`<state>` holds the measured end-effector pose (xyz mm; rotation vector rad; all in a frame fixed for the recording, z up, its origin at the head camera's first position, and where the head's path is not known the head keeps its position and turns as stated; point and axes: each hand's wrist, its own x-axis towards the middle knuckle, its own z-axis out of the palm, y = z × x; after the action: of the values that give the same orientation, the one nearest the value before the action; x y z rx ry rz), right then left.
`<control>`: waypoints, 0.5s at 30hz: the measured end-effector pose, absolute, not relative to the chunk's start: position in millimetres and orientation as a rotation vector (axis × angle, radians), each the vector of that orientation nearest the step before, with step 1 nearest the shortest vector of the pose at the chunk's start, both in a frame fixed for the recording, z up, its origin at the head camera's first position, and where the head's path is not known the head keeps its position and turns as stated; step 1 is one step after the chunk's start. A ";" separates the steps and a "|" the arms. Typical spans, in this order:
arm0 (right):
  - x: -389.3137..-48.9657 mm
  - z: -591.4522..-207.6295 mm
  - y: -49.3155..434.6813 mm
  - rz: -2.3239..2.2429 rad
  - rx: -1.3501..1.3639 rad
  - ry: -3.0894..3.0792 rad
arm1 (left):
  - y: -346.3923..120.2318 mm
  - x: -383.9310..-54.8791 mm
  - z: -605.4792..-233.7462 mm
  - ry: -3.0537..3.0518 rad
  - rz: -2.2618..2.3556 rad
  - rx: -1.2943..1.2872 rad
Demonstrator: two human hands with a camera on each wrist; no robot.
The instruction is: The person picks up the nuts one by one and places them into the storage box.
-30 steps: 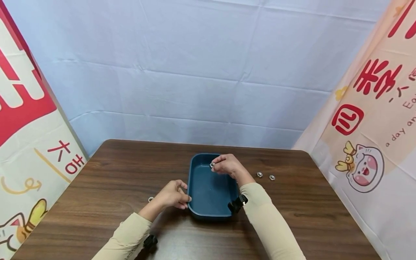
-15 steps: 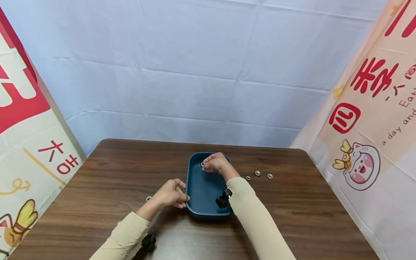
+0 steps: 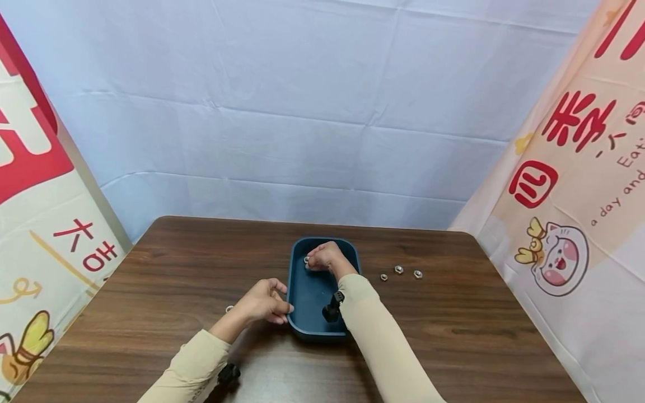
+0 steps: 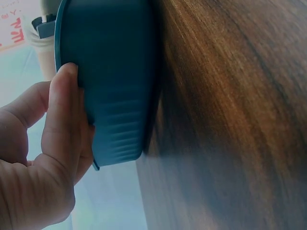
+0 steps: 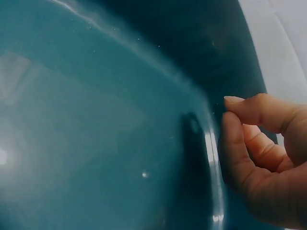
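Note:
A blue rectangular plastic tray sits on the wooden table. My left hand holds its left side, the thumb at the rim and other fingers against the outer wall in the left wrist view. Over the far left part of the tray, my right hand pinches a small metal nut between thumb and fingertips. In the right wrist view the right hand is near the tray's inner wall; the nut itself cannot be made out there, though a ring-shaped shadow falls on the tray floor.
Right of the tray, three metal nuts lie on the table: a smaller nut, a larger nut and another nut. A ring-like metal piece is partly hidden behind the left hand. A white cloth hangs behind.
My right hand has moved left across the tray's far part with the nut and sits slightly lower. The smallest nut on the right has come into view. My left hand keeps its hold.

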<state>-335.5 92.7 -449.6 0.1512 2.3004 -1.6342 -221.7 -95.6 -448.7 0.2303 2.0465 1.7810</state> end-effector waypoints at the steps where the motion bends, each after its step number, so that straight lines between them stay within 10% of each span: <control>1: -335.5 -451.1 92.2 -1.636 0.153 2.303 | -95.6 -221.6 -448.3 2.046 1.779 0.231; 15: -330.9 -461.1 89.6 -1.691 0.205 2.305 | -94.5 -216.3 -442.1 2.068 1.761 0.220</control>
<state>-330.9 89.6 -461.1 0.2055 2.3052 -1.6907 -216.3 -94.5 -442.1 0.2201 2.0678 1.7606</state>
